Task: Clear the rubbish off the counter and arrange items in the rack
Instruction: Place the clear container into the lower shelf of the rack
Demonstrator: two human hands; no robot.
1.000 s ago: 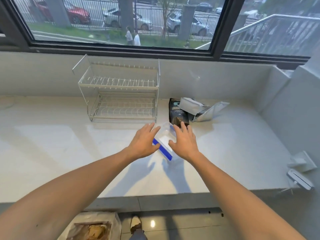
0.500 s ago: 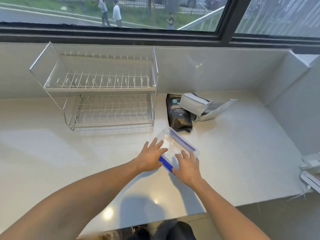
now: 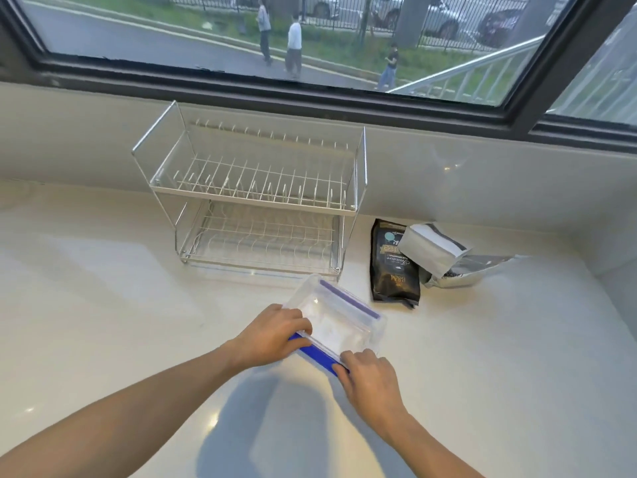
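A clear plastic container (image 3: 339, 320) with blue clip edges lies on the white counter (image 3: 499, 357), just in front of the rack. My left hand (image 3: 272, 334) grips its near left corner, fingers curled over the lid. My right hand (image 3: 370, 377) holds its near right corner at the blue clip. The two-tier wire rack (image 3: 255, 201) stands empty against the back wall. To its right lie a black pouch (image 3: 393, 267) and a crumpled grey-white bag (image 3: 437, 251) partly on top of it.
A large window with a dark frame (image 3: 310, 94) runs above the low back wall. The counter ends at a side wall on the right. Bare counter stretches left of the rack and around my arms.
My view has closed in on the counter. Both hands went from lying flat on the container's lid to curling around its near corners.
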